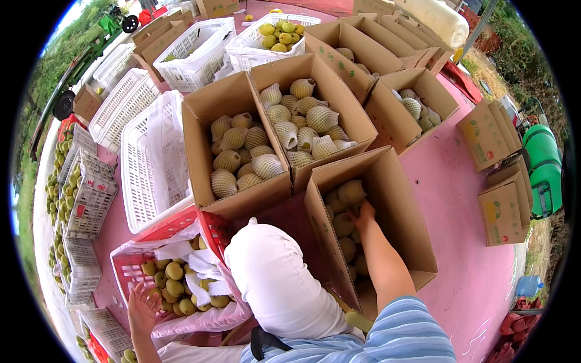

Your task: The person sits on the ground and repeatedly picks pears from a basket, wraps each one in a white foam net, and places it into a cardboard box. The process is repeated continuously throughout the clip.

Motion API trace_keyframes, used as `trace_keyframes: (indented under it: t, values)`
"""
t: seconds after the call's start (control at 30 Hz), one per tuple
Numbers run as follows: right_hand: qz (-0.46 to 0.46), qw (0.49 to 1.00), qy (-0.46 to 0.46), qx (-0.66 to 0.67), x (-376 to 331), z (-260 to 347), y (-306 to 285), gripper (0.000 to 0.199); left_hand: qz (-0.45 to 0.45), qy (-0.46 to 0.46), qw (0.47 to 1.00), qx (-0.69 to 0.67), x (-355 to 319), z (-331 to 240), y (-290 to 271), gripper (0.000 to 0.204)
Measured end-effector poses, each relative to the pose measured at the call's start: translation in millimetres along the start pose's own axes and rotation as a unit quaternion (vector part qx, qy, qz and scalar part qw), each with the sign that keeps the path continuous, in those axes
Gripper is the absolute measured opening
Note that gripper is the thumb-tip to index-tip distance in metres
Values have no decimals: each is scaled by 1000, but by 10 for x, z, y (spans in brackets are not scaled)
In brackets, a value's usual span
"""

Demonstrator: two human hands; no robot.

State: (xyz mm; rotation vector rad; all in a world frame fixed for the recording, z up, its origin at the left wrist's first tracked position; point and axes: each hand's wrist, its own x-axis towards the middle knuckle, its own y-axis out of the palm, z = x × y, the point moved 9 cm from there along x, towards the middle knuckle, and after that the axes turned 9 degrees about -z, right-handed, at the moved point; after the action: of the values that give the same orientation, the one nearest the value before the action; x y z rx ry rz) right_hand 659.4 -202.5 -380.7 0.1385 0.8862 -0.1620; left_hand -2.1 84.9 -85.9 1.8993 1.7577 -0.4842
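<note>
My right hand (363,213) reaches down into an open cardboard box (404,213) in front of me. Its fingers lie against a pear in a foam net (351,192), and other pears are stacked below; whether the fingers grip it is hidden. My left hand (142,308) hovers with fingers spread and nothing in it over the near corner of a red plastic crate (181,222). The crate is lined with plastic and holds several bare yellow-green pears (172,284) and white foam nets (196,284). My white-covered knee (272,284) lies between crate and box.
Two cardboard boxes full of netted pears (242,154) (305,124) stand just beyond. White plastic crates (154,163) sit to the left and more boxes at the back. Closed cartons (502,209) and a green container (543,160) stand to the right on pink ground.
</note>
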Motion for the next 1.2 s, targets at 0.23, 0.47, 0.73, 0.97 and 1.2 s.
trace_keyframes:
  t: [0.23, 0.47, 0.73, 0.97, 1.2]
  values:
    - [184, 935, -295, -73, -1870, 1311, 877, 16, -98, 154, 971, -157, 68, -746, -781, 34]
    - [628, 564, -415, -338, -5370, 111, 2475, 11, -170, 172, 908, -343, -81, -648, -1499, 26]
    - [608, -151, -558, -544, -5552, -3267, 2084, 31, -169, 242, 876, -382, -432, -1045, -1348, 26]
    - [685, -104, -446, -566, -4939, -4300, 1297, 32, -199, 250, 859, -400, -601, -1007, -1500, 27]
    - [659, 210, -411, -594, -5473, -3375, 2215, 24, -216, 241, 864, -385, -527, -917, -1347, 29]
